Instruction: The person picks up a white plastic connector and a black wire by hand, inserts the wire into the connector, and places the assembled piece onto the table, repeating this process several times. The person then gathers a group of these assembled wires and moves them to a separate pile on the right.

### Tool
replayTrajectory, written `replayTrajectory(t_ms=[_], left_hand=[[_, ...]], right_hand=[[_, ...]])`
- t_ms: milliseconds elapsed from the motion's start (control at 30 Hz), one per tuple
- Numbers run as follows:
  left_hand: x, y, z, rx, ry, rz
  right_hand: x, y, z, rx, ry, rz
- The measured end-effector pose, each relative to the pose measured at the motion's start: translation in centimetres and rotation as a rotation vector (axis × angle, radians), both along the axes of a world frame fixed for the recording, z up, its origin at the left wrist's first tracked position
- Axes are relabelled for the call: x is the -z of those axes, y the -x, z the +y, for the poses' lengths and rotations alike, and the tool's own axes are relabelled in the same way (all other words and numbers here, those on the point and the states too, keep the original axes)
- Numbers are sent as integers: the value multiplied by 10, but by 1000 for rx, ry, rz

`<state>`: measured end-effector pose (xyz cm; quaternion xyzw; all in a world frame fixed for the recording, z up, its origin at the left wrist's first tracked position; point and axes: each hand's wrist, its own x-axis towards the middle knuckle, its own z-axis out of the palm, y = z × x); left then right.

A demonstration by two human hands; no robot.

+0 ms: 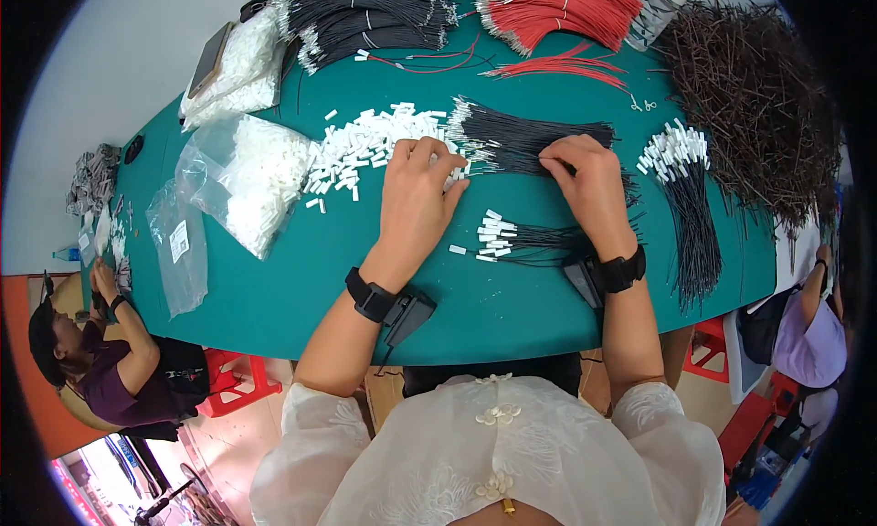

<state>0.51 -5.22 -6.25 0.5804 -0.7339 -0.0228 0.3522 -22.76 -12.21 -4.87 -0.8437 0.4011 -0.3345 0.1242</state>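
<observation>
My left hand [416, 201] is at the right edge of a loose heap of small white connector housings [365, 142]. Its thumb and forefinger are pinched around a white connector housing [462, 170]. Over a bundle of black wires [521, 133] with bare metal tips, my right hand [589, 183] pinches a black wire between thumb and forefinger; the fingers partly hide it. Just below lie several black wires with white housings on their ends [498, 233]. A larger bunch of such capped wires [690, 197] rests to the right.
Clear bags of white housings [265, 174] lie left on the green table [420, 316]. Black wire bundles [365, 19], red wire bundles [562, 10] and a white-lidded jar [658, 14] line the back. A dark brown tangled pile [754, 106] stands right. Other people sit at both sides.
</observation>
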Motion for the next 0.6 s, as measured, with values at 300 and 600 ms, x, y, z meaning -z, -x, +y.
replayTrajectory(t_ms=[300, 600], left_hand=[[0, -2, 0, 10, -9, 24], [-15, 3, 12, -38, -267, 758]], right_hand=[[-23, -16, 28, -116, -469, -367], [-25, -20, 41, -175, -596, -466]])
